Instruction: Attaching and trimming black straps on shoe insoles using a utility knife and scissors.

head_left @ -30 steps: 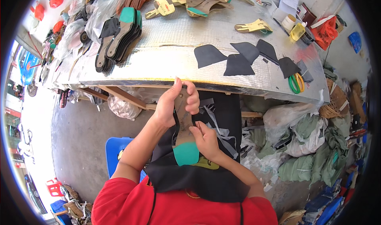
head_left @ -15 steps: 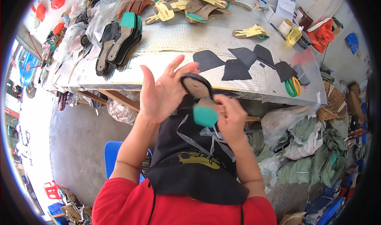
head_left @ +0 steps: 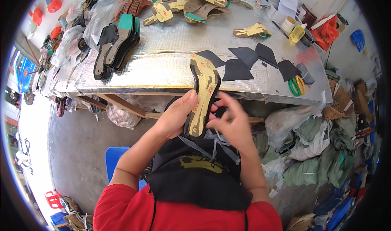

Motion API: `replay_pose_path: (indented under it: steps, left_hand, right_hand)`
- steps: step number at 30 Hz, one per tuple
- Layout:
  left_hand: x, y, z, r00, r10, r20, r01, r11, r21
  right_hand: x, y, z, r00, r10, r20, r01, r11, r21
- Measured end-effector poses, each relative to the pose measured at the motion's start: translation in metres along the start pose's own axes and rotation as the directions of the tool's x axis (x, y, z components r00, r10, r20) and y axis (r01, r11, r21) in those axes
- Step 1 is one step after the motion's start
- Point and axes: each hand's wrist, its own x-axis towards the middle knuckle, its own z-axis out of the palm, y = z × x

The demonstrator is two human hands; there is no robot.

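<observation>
Centrally, a yellow-and-brown insole (head_left: 206, 93) before the table (head_left: 163, 39) edge, red printing (head_left: 195, 105) on its face, left hand (head_left: 179, 115) grasping its lower side, blurred right hand (head_left: 233, 123) beside it, grip impossible to tell, printed insoles (head_left: 203, 5) piled behind, yellow emblem (head_left: 201, 164) on a black apron (head_left: 195, 190).

The left forearm (head_left: 140, 151) is slanting up and to the right, and the right forearm (head_left: 250, 166) is standing steeper, leaning a little to the left. Both bare hands are facing each other at roughly the same height. The left hand (head_left: 176, 115) is gripping, its thumb (head_left: 188, 100) lying on top and pointing up and rightward, while its fingers are passing underneath, mostly hidden. The right hand (head_left: 233, 119) is blurring, its index finger (head_left: 229, 101) arching leftward above the right thumb (head_left: 220, 124), a gap separating the two.
</observation>
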Motion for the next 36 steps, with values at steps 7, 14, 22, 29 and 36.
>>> replay_pose_path:
  steps: [7,14,22,29,36]
  left_hand:
    - [-0.001,-0.014,-0.005,1.000,0.020,0.010,-0.022,0.978,0.208]
    - [-0.018,-0.010,-0.017,0.978,0.003,0.207,-0.003,1.000,0.000]
    - [-0.038,0.011,-0.059,0.885,0.462,-0.052,-0.231,0.534,0.814]
    - [-0.033,0.138,-0.213,0.368,0.923,-0.115,0.280,0.008,0.960]
    - [-0.037,0.191,-0.310,0.347,0.917,-0.198,0.674,-0.097,0.732]
  right_hand:
    - [0.013,0.001,0.019,0.994,0.110,-0.016,-0.100,0.950,0.297]
    - [0.030,0.008,0.025,0.963,0.267,-0.029,-0.199,0.781,0.591]
    - [0.051,0.032,0.028,0.991,0.113,-0.066,-0.066,0.870,0.489]
    - [0.025,0.061,-0.001,0.976,0.215,0.026,-0.215,0.944,0.251]
    - [0.017,0.096,-0.009,0.944,0.314,-0.098,-0.310,0.949,0.049]
